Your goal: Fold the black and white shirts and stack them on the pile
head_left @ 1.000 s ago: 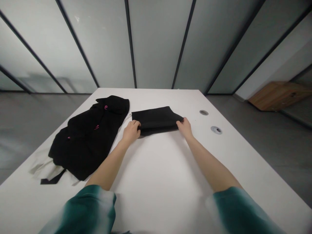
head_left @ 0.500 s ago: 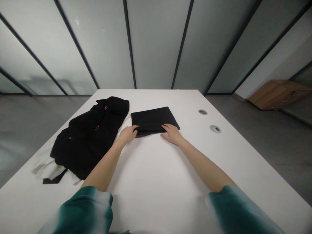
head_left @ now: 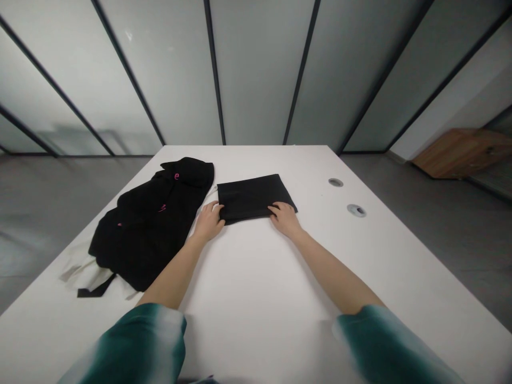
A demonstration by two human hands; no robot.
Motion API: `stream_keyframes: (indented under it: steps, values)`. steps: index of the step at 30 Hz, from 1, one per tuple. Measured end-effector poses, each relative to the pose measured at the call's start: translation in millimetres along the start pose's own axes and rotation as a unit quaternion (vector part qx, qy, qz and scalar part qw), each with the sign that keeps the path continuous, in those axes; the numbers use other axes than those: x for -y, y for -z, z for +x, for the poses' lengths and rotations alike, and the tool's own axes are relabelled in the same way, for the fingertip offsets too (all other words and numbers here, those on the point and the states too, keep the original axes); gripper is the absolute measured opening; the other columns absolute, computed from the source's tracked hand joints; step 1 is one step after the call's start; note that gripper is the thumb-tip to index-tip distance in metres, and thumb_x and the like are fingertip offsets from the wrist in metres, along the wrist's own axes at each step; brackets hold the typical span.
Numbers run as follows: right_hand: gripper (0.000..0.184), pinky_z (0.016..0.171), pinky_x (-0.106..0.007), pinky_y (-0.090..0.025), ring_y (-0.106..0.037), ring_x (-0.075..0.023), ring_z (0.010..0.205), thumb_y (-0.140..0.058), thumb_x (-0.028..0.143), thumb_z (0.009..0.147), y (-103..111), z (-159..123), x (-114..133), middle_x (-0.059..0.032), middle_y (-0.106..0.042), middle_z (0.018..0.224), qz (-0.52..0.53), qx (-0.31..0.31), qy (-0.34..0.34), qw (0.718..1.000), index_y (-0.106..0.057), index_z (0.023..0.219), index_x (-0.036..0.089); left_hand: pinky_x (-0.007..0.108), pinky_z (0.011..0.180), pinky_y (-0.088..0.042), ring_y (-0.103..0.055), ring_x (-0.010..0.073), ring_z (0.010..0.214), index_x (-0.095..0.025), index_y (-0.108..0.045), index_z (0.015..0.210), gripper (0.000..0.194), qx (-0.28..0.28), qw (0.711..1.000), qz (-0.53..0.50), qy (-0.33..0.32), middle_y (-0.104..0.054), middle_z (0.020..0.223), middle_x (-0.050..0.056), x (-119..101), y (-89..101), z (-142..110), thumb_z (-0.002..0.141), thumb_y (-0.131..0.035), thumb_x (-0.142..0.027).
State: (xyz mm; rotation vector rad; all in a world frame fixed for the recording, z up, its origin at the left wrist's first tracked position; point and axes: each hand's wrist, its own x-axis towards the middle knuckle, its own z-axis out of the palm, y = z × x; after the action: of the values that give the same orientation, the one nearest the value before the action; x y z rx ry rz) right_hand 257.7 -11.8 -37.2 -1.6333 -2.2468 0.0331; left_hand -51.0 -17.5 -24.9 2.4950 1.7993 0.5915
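Note:
A folded black cloth [head_left: 252, 194] lies flat on the white table in front of me, a rough rectangle with a light strap end at its left side. My left hand [head_left: 209, 221] is at its near left corner, fingers and thumb closed on the edge. Farther right along the same near edge, my right hand [head_left: 285, 217] has its fingers curled over the cloth, the thumb close to the rim. The undersides of both grips are hidden.
A heap of black fabric [head_left: 152, 229] with pink lettering and white cloth showing beneath it lies on the left of the table [head_left: 256, 298]. Two round cable holes are on the right, one being a grommet [head_left: 356, 210]. Glass panels stand behind; a wooden cabinet [head_left: 460, 153] is at far right.
The folded layers at the near edge now lie flatter and more even. My left hand has shifted slightly around the left corner; my right thumb has drawn in towards the fingers.

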Motion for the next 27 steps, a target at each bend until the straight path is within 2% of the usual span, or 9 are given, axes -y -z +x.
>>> stream_keyframes:
  steps: [3, 7, 9, 12, 16, 18, 21, 24, 27]
  values:
    - [0.048, 0.108, -0.047, -0.036, -0.049, -0.0297, 0.129, -0.052, 0.023, 0.087, 1.5, -2.5, -2.3, -0.0136, -0.059, 0.137, 0.041, -0.027, 0.041, 0.998, -0.062, 0.134, 0.018, 0.046, 0.113, -0.039, -0.046, 0.0308, 0.137, -0.015, -0.06, 0.133, 0.05, 0.039, 0.998, -0.013, -0.038, -0.051, 0.147, 0.015, -3.8, -1.0, -2.2, 0.084, -0.055, -0.025]
    - [0.044, 0.11, -0.045, -0.034, -0.051, -0.027, 0.128, -0.047, 0.035, 0.094, 3.5, -2.6, -0.8, -0.0116, -0.065, 0.132, 0.063, -0.009, 0.069, 0.996, -0.063, 0.132, 0.019, 0.053, 0.116, -0.031, -0.048, 0.0332, 0.134, -0.017, -0.066, 0.125, 0.05, 0.055, 0.998, 0.002, -0.041, -0.06, 0.137, 0.015, -22.7, 2.2, -5.6, 0.09, -0.055, -0.051]
    - [0.044, 0.111, -0.048, -0.032, -0.05, -0.0281, 0.13, -0.039, 0.041, 0.099, 2.3, -1.6, -2.8, -0.0116, -0.066, 0.131, 0.042, 0.006, 0.017, 0.999, -0.066, 0.127, 0.02, 0.055, 0.118, -0.027, -0.052, 0.0313, 0.129, -0.02, -0.068, 0.123, 0.05, 0.066, 0.995, -0.017, -0.072, -0.065, 0.129, 0.013, -35.9, 4.5, -7.5, 0.089, -0.055, -0.055]
    - [0.05, 0.112, -0.058, -0.027, -0.042, -0.0351, 0.137, -0.039, 0.045, 0.098, 1.5, -0.8, -15.0, -0.0156, -0.058, 0.141, -0.005, -0.01, -0.106, 0.994, -0.064, 0.13, 0.017, 0.05, 0.117, -0.032, -0.057, 0.0257, 0.124, -0.023, -0.064, 0.129, 0.043, 0.077, 0.981, -0.096, -0.153, -0.068, 0.126, 0.009, -52.6, 6.0, -8.0, 0.094, -0.052, -0.045]
    - [0.049, 0.106, -0.056, -0.036, -0.051, -0.036, 0.128, -0.043, 0.041, 0.095, 11.8, -0.3, -35.4, -0.0192, -0.059, 0.138, -0.004, -0.066, -0.188, 0.98, -0.061, 0.132, 0.014, 0.049, 0.111, -0.04, -0.05, 0.0288, 0.132, -0.02, -0.058, 0.135, 0.047, -0.02, 0.99, -0.097, -0.104, -0.056, 0.141, 0.014, -57.5, 2.4, -2.4, 0.092, -0.055, -0.038]
    - [0.045, 0.1, -0.05, -0.043, -0.059, -0.0322, 0.117, -0.042, 0.041, 0.096, 19.1, -0.1, -38.9, -0.0169, -0.066, 0.127, 0.024, -0.05, -0.174, 0.983, -0.066, 0.126, 0.016, 0.049, 0.109, -0.042, -0.05, 0.0309, 0.132, -0.018, -0.059, 0.134, 0.051, 0.002, 0.993, -0.066, -0.099, -0.054, 0.143, 0.015, -53.3, -1.8, 1.1, 0.089, -0.06, -0.041]
    - [0.045, 0.1, -0.043, -0.046, -0.062, -0.0286, 0.114, -0.044, 0.046, 0.097, 22.9, -3.8, -35.9, -0.0146, -0.068, 0.123, 0.049, 0.024, -0.091, 0.994, -0.068, 0.123, 0.018, 0.048, 0.107, -0.045, -0.055, 0.0298, 0.127, -0.018, -0.065, 0.126, 0.041, 0.068, 0.988, -0.036, -0.136, -0.058, 0.14, 0.014, -46.2, -9.3, 4.6, 0.091, -0.056, -0.038]
    - [0.058, 0.108, -0.046, -0.04, -0.051, -0.0324, 0.132, -0.052, 0.054, 0.093, 15.6, -13.8, -34.0, -0.0176, -0.056, 0.142, 0.019, 0.077, -0.017, 0.997, -0.061, 0.134, 0.016, 0.043, 0.104, -0.049, -0.061, 0.0245, 0.12, -0.021, -0.071, 0.115, 0.033, 0.078, 0.989, -0.034, -0.121, -0.066, 0.131, 0.01, -43.8, -14.9, 5.3, 0.096, -0.045, -0.027]
    - [0.06, 0.111, -0.051, -0.036, -0.04, -0.0343, 0.141, -0.05, 0.053, 0.094, 7.4, -23.3, -40.6, -0.0172, -0.046, 0.152, -0.003, 0.047, -0.013, 0.999, -0.054, 0.142, 0.018, 0.039, 0.099, -0.053, -0.066, 0.0222, 0.111, -0.022, -0.072, 0.107, 0.032, 0.069, 0.991, -0.057, -0.104, -0.07, 0.122, 0.008, -46.4, -16.8, 2.6, 0.096, -0.042, -0.024]
